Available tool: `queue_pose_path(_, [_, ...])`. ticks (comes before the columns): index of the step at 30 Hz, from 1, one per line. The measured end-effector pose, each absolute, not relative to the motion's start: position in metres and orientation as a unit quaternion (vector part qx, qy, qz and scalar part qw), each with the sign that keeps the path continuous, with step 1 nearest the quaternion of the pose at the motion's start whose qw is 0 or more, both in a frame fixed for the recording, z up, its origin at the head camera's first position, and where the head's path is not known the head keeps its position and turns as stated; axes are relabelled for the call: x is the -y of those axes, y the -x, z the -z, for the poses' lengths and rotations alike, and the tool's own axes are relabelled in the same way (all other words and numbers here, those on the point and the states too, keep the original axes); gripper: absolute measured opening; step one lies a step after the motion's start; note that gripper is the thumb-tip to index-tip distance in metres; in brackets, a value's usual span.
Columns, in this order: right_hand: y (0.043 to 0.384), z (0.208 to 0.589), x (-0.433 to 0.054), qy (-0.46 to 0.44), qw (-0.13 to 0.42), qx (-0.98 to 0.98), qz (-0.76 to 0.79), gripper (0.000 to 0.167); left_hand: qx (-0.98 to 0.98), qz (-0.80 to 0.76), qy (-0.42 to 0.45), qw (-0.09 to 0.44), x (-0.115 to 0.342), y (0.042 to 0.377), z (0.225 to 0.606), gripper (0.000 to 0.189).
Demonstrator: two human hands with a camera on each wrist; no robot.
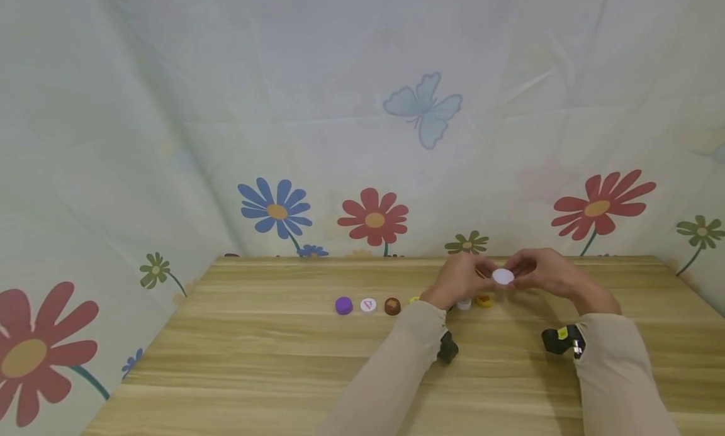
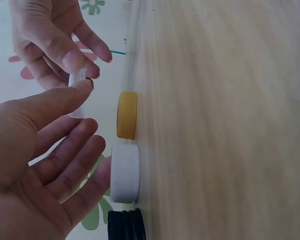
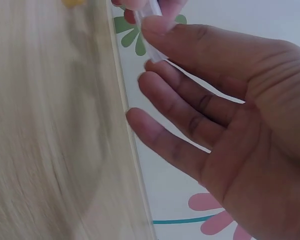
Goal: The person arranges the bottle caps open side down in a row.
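Note:
Above the far right part of the table, both hands pinch one white, slightly translucent round cap between them. My left hand has thumb and fingers at its left edge, and my right hand grips the opposite edge. The left wrist view shows the cap edge-on, partly hidden by the thumbs. In the right wrist view, the right thumb lies against the cap while the other fingers spread below. Under the hands stand a yellow cap, a white ridged cap and a black cap.
Farther left, the row continues with a purple cap, a white printed cap, a brown cap and a yellow cap half behind the left wrist. A flowered cloth hangs behind the wooden table.

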State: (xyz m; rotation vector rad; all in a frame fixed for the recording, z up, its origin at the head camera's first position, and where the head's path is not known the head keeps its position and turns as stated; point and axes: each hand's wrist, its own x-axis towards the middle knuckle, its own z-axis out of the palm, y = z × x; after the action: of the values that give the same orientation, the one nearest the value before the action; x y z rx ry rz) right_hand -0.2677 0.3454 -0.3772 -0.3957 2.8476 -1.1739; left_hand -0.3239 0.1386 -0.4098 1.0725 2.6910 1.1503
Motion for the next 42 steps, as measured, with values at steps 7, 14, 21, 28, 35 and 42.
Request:
queue_pose_path(7, [0.266,0.38,-0.348,0.115,0.061,-0.922,0.364,0.028,-0.872,-0.342,-0.35,0.031,-0.144,0.322,0.411,0.021])
queue_pose_path(14, [0.265,0.382,-0.349,0.115,0.071,-0.925,0.356,0.026,-0.879,-0.319,-0.353,0.023,-0.149,0.318,0.414,0.027])
queue_pose_path(21, [0.265,0.384,-0.349,0.111,0.089,-0.927,0.346,0.028,-0.896,-0.262,-0.359,0.001,-0.15,0.313,0.417,0.02])
queue_pose_path(28, [0.267,0.386,-0.35,0.096,0.102,-0.934,0.329,0.031,-0.902,-0.245,-0.355,-0.007,-0.151,0.311,0.416,0.021])
queue_pose_path(35, [0.268,0.387,-0.35,0.115,0.1,-0.931,0.331,0.029,-0.91,-0.245,-0.336,-0.002,-0.152,0.308,0.415,0.022])
queue_pose_path(42, [0.268,0.389,-0.35,0.109,0.101,-0.935,0.322,0.028,-0.925,-0.211,-0.317,-0.008,-0.155,0.305,0.414,0.023])
